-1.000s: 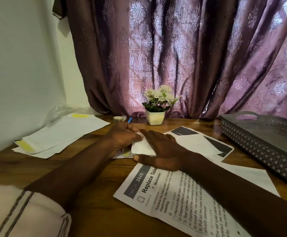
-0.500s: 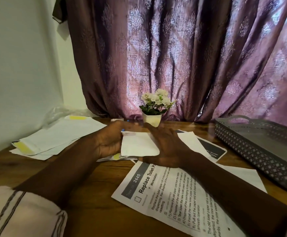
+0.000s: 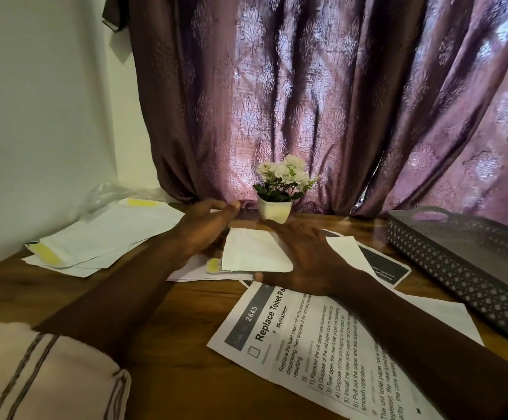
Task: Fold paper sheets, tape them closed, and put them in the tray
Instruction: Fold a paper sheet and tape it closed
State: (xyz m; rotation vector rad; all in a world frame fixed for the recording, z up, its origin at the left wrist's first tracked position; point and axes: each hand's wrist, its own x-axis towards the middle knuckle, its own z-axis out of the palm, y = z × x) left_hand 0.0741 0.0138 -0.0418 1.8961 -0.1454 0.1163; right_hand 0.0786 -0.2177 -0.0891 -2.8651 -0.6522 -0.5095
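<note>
A small folded white paper is held just above the wooden table, gripped by my right hand with the thumb at its lower edge and the fingers behind its top edge. My left hand is off the paper, just to its left, with fingers stretched toward the back of the table and nothing in them. A yellow strip shows under the paper's lower left corner. The grey perforated tray stands at the right, its visible part without papers. A printed sheet headed "Replace Toilet Pa..." lies under my right forearm.
A stack of white sheets with yellow strips lies at the left by the wall. A white pot of flowers stands at the back centre before the purple curtain. More sheets lie between my right hand and the tray.
My right hand has lifted the folded paper off the table and turned it up. My left hand has let go of it and moved toward the back of the table.
</note>
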